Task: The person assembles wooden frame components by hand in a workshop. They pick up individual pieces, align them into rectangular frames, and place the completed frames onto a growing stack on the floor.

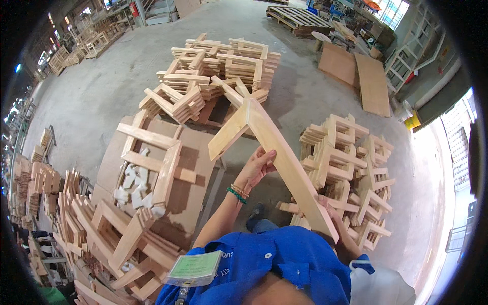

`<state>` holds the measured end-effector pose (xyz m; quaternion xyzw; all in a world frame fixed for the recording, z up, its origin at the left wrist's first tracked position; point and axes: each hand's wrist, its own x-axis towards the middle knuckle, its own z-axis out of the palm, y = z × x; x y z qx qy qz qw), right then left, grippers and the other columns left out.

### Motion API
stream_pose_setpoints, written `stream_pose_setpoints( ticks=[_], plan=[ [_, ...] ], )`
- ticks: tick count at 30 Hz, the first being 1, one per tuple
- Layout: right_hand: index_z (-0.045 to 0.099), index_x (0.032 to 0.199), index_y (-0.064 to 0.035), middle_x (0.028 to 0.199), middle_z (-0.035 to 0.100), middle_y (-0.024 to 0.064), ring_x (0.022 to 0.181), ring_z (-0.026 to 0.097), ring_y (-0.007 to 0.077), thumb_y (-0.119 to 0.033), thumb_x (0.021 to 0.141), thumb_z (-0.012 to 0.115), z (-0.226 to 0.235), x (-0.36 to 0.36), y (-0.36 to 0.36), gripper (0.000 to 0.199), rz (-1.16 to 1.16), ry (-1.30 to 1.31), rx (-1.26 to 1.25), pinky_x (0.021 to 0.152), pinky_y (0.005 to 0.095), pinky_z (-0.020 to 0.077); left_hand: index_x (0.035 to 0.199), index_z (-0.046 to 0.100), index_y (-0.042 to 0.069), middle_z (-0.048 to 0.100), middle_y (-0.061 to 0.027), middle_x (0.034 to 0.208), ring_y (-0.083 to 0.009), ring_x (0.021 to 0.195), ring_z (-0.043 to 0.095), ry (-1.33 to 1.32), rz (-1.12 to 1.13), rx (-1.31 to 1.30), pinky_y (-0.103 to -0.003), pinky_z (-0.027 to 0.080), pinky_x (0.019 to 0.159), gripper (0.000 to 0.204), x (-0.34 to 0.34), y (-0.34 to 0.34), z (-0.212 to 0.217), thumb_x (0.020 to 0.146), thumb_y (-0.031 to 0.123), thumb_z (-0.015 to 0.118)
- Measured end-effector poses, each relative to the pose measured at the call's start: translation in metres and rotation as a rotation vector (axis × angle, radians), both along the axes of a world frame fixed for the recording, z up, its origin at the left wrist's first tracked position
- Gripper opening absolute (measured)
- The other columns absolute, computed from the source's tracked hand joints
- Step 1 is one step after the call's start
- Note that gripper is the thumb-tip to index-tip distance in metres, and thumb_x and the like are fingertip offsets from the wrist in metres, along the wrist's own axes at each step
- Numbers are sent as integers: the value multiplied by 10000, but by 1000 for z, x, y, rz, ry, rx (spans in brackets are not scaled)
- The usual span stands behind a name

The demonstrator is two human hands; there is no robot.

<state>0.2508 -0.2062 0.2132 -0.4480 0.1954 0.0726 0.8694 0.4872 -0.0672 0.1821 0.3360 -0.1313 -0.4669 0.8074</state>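
A pale L-shaped wooden frame piece (284,157) is held up in front of me, its corner joint pointing away and its shorter arm angled down to the left. My left hand (258,165) grips the long board's left edge near the middle, thumb against the wood, with beaded bracelets at the wrist. Closed on the same board's right edge, nearer my body, is my right hand (329,207), its fingers partly hidden behind the wood. To the left, more joined wooden pieces (166,173) lie on a cardboard-covered table (195,190).
Small white blocks (133,183) lie among the pieces on the table. Stacks of wooden frames (223,63) stand ahead, others (338,152) at right and more (109,229) at near left. Cardboard sheets (373,84) and a pallet (300,19) are farther off on the concrete floor.
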Motion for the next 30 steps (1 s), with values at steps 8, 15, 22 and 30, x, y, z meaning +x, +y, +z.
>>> stream_pose_setpoints(
  ticks=[8, 15, 22, 30],
  plan=[
    [500, 1288, -26, 952, 638, 107, 805, 600, 201, -462, 668, 763, 14, 111, -120, 803, 360, 320, -1383, 692, 324, 473, 987, 461, 73, 602, -23, 877, -96, 725, 600, -43, 116, 382, -277, 528, 663, 413, 94, -122, -53, 787, 293, 748],
    [459, 1297, -39, 1082, 595, 201, 1011, 578, 353, -471, 643, 740, -64, 252, -182, 833, 307, 275, -1744, 820, 437, 464, 1007, 436, 70, 600, -23, 867, -110, 737, 605, 77, 220, 440, -266, 508, 640, 424, 213, -201, -90, 796, 278, 740],
    [529, 1221, -73, 1017, 622, 199, 985, 585, 349, -401, 632, 747, -150, 427, -289, 708, 370, 218, -1630, 824, 436, 463, 1281, 406, 34, 609, -41, 1031, -142, 891, 606, 123, 218, 579, -316, 494, 810, 579, 367, -246, -162, 857, 340, 654],
    [520, 1239, -107, 1064, 632, 169, 992, 596, 342, -428, 644, 716, -288, 625, -387, 704, 469, 364, -1615, 853, 438, 463, 1274, 476, 50, 624, -60, 1093, -137, 921, 591, 433, 340, 850, -278, 455, 789, 447, 396, -188, -260, 895, 261, 583]
  ],
)
